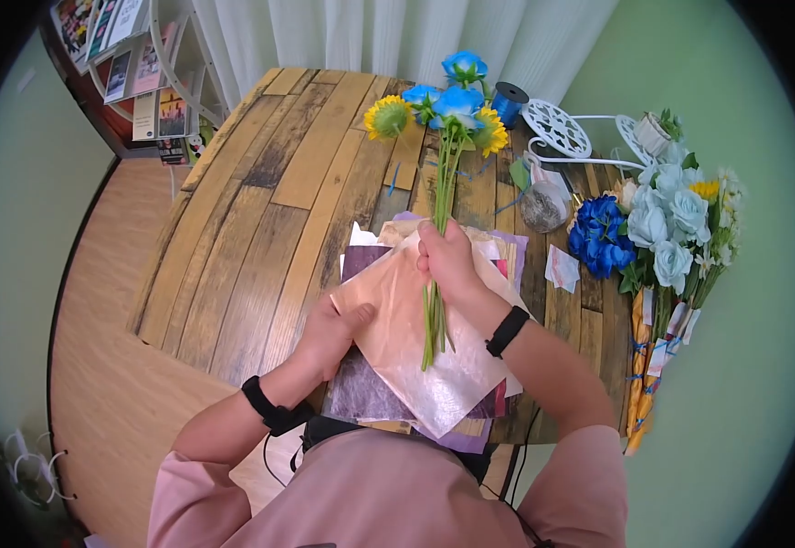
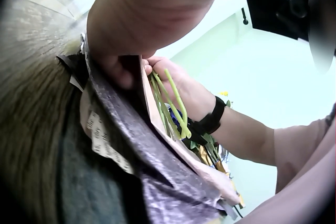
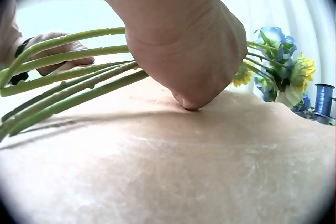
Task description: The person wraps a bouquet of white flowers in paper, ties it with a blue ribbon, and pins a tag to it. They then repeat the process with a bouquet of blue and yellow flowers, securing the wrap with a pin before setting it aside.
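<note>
My right hand (image 1: 452,265) grips a bunch of green flower stems (image 1: 430,333) over a sheet of peach wrapping paper (image 1: 393,315). The stem ends point toward my body, and the blue roses (image 1: 458,107) and yellow sunflowers (image 1: 386,119) lie at the far end. In the right wrist view the hand's underside is close over the paper (image 3: 173,166). My left hand (image 1: 326,338) pinches the paper's left corner, thumb on top and fingers underneath. Beneath that sheet is a stack with dark purple paper (image 1: 361,388), whose edge curves up in the left wrist view.
On the right are a blue ribbon spool (image 1: 509,102), a white metal stand (image 1: 557,128), a grey round object (image 1: 543,206) and dark blue flowers (image 1: 601,236). Pale blue rose bunches (image 1: 671,219) lie by the table's right edge. A magazine rack (image 1: 155,78) stands back left.
</note>
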The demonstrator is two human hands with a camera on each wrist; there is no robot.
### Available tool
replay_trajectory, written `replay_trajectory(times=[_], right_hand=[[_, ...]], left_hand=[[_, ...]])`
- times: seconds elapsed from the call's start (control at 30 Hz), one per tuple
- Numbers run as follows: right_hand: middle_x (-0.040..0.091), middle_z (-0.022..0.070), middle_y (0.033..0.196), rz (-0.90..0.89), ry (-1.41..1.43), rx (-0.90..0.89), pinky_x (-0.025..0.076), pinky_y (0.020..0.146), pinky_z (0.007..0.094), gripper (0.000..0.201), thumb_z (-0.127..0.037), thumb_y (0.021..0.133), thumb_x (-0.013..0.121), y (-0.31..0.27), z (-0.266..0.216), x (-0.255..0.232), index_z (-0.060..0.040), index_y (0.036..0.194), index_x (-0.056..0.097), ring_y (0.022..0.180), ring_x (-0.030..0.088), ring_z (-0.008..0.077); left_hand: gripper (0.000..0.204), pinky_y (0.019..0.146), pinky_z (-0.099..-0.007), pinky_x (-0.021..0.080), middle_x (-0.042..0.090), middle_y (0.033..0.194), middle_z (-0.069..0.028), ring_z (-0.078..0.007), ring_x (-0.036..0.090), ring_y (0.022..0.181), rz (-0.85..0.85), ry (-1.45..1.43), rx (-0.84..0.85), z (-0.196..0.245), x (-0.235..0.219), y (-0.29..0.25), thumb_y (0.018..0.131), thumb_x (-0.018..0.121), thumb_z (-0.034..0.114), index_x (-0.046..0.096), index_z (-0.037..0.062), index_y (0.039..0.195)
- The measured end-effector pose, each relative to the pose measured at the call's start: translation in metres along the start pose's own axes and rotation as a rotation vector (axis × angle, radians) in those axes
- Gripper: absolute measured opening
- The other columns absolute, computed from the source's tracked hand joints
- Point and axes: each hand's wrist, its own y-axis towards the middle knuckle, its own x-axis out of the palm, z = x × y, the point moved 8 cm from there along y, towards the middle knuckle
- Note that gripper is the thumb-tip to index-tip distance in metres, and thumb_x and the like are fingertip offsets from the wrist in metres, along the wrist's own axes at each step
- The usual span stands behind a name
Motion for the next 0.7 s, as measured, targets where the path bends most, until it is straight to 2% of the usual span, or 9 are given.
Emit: replay_trajectory(times=[0.03, 0.1, 0.2, 0.33, 0.4, 0.57, 0.63, 0.67, 0.7], right_hand=[[0.046, -0.0018, 0.067, 0.0, -0.002, 0.0, 0.035, 0.042, 0.025, 0.014, -0.02, 0.099, 0.052, 0.001, 0.001, 0.0, -0.0083, 0.092, 0.049, 0.05, 0.041, 0.007], [0.047, -0.0015, 0.067, -0.014, 0.01, 0.018, 0.036, 0.042, 0.0249, 0.016, -0.02, 0.099, 0.052, 0.003, 0.003, 0.001, -0.0088, 0.089, 0.049, 0.051, 0.043, 0.0072], [0.047, -0.0019, 0.067, -0.059, 0.046, -0.087, 0.037, 0.044, 0.0243, 0.017, -0.021, 0.099, 0.052, 0.0, -0.021, 0.005, -0.0094, 0.087, 0.047, 0.051, 0.042, 0.0068], [0.046, -0.0023, 0.067, -0.071, 0.022, -0.169, 0.037, 0.046, 0.0232, 0.018, -0.02, 0.099, 0.051, -0.008, -0.066, 0.001, -0.0097, 0.086, 0.045, 0.051, 0.04, 0.0062], [0.046, -0.0022, 0.067, -0.055, 0.009, -0.188, 0.035, 0.044, 0.0218, 0.018, -0.022, 0.1, 0.052, -0.01, -0.08, -0.002, -0.0103, 0.088, 0.046, 0.049, 0.041, 0.0049], [0.045, -0.0033, 0.068, 0.027, 0.03, -0.141, 0.033, 0.044, 0.0218, 0.013, -0.018, 0.099, 0.053, 0.006, -0.031, 0.004, -0.009, 0.091, 0.047, 0.051, 0.038, 0.0042], [0.056, 0.0044, 0.073, 0.024, -0.026, -0.09, 0.043, 0.052, 0.0297, 0.016, -0.022, 0.097, 0.055, 0.021, 0.002, 0.002, -0.0057, 0.096, 0.053, 0.057, 0.053, 0.0136], [0.056, 0.0044, 0.073, 0.025, -0.024, -0.089, 0.043, 0.052, 0.0297, 0.016, -0.022, 0.097, 0.055, 0.029, 0.018, 0.0, -0.0057, 0.096, 0.053, 0.057, 0.053, 0.0136], [0.061, 0.0095, 0.079, 0.1, -0.229, -0.115, 0.047, 0.061, 0.0343, 0.02, -0.024, 0.096, 0.056, 0.036, 0.032, -0.006, -0.0039, 0.099, 0.055, 0.067, 0.059, 0.0203]], left_hand=[[0.037, 0.088, -0.0322, 0.053, 0.065, 0.114, -0.0082, -0.0178, 0.064, 0.1, -0.001, -0.002, 0.0, -0.004, -0.002, 0.001, 0.094, 0.064, 0.01, 0.054, 0.001, 0.128], [0.031, 0.082, -0.0278, 0.051, 0.065, 0.106, -0.0052, -0.0122, 0.062, 0.092, 0.036, 0.258, 0.17, 0.004, -0.008, 0.002, 0.095, 0.063, 0.012, 0.056, 0.0005, 0.123], [0.022, 0.074, -0.0239, 0.049, 0.065, 0.095, -0.0017, -0.0082, 0.06, 0.083, 0.038, 0.247, 0.194, 0.008, -0.008, 0.0, 0.097, 0.06, 0.01, 0.058, -0.0002, 0.117], [0.02, 0.074, -0.0239, 0.05, 0.066, 0.096, -0.003, -0.0091, 0.061, 0.084, 0.037, 0.171, 0.224, 0.017, -0.004, -0.002, 0.097, 0.06, 0.01, 0.058, 0.0003, 0.114], [0.032, 0.083, -0.0304, 0.054, 0.064, 0.107, -0.0074, -0.0152, 0.064, 0.091, 0.051, 0.115, 0.096, 0.007, -0.008, -0.002, 0.095, 0.062, 0.012, 0.051, 0.0016, 0.122], [0.036, 0.084, -0.0335, 0.055, 0.061, 0.112, -0.0101, -0.0204, 0.064, 0.096, 0.13, -0.101, -0.083, -0.009, -0.011, -0.007, 0.093, 0.061, 0.01, 0.044, 0.0043, 0.124], [0.036, 0.083, -0.0329, 0.054, 0.06, 0.112, -0.0103, -0.0209, 0.064, 0.097, 0.149, -0.143, -0.103, -0.019, -0.014, -0.008, 0.093, 0.061, 0.01, 0.043, 0.005, 0.124], [0.032, 0.083, -0.0317, 0.053, 0.06, 0.111, -0.0096, -0.019, 0.063, 0.097, 0.118, -0.097, -0.053, -0.022, -0.015, -0.008, 0.094, 0.062, 0.012, 0.045, 0.0052, 0.12], [0.028, 0.083, -0.0304, 0.052, 0.06, 0.11, -0.0088, -0.0172, 0.062, 0.097, 0.087, -0.049, -0.003, -0.022, -0.014, -0.009, 0.094, 0.062, 0.014, 0.048, 0.0055, 0.117]])
